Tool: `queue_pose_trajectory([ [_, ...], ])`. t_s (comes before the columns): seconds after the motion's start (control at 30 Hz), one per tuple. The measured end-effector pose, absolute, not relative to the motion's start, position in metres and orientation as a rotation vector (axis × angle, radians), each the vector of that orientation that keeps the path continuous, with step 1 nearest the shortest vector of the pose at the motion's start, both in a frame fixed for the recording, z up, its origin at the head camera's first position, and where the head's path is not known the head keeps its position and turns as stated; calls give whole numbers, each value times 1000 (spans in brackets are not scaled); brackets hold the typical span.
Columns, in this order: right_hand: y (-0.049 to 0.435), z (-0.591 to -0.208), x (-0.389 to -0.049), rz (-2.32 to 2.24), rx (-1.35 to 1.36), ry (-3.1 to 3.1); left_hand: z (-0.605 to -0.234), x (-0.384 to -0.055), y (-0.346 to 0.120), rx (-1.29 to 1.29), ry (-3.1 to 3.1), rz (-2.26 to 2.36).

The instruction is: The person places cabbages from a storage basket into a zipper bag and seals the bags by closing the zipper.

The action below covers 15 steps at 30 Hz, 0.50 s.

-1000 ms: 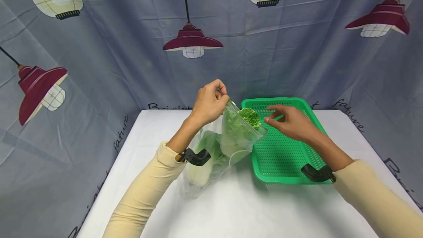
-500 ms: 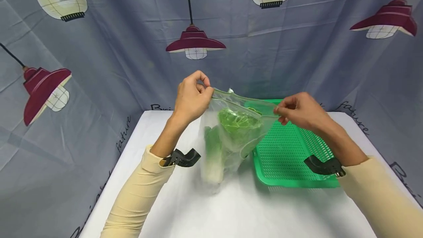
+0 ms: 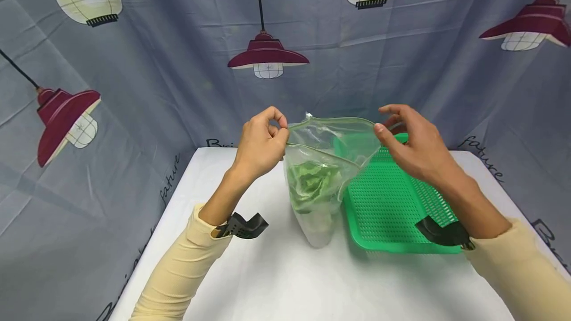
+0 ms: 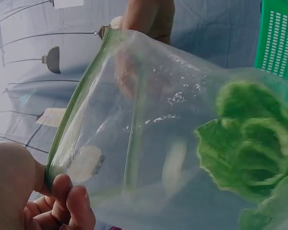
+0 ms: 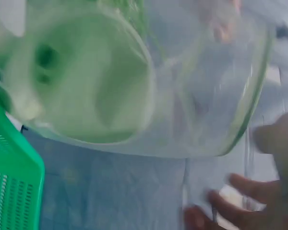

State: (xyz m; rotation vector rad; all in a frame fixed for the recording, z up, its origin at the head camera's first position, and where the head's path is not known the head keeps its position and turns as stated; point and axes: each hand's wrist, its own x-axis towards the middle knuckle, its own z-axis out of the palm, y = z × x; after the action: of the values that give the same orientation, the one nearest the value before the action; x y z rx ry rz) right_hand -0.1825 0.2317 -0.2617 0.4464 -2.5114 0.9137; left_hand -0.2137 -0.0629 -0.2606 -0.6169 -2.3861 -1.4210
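A clear zip bag (image 3: 332,155) with a green zip edge hangs over the table, its mouth gaping at the top. Inside it sits a leafy green cabbage (image 3: 314,180), whose curled leaves (image 4: 252,143) show in the left wrist view. My left hand (image 3: 260,145) pinches the bag's upper left edge between thumb and fingers. By the upper right corner, my right hand (image 3: 415,145) has thumb and fingers apart. In the right wrist view its blurred fingers (image 5: 240,191) are spread beside the bag's edge, apart from it.
A green perforated plastic basket (image 3: 408,246) stands on the white table (image 3: 267,281), right of the bag and partly behind it. A grey cloth (image 3: 312,88) printed with lamps hangs behind and at both sides. Both wrists carry black camera mounts.
My right hand came to the bag's right corner, pinched it, then loosened and rose slightly. The bag's mouth spread wider and the bag now hangs more upright, left of the basket.
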Motion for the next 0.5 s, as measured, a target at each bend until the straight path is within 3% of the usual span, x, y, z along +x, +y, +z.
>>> queue_pose_trajectory([
  [0.23,202,-277,-146,520,722,-2385,-268,-207,-58,-646,-2403,-1530],
  [0.5,197,-285,-150,695,936,-2266,-269,-202,-79,-558,-2346,-1622],
])
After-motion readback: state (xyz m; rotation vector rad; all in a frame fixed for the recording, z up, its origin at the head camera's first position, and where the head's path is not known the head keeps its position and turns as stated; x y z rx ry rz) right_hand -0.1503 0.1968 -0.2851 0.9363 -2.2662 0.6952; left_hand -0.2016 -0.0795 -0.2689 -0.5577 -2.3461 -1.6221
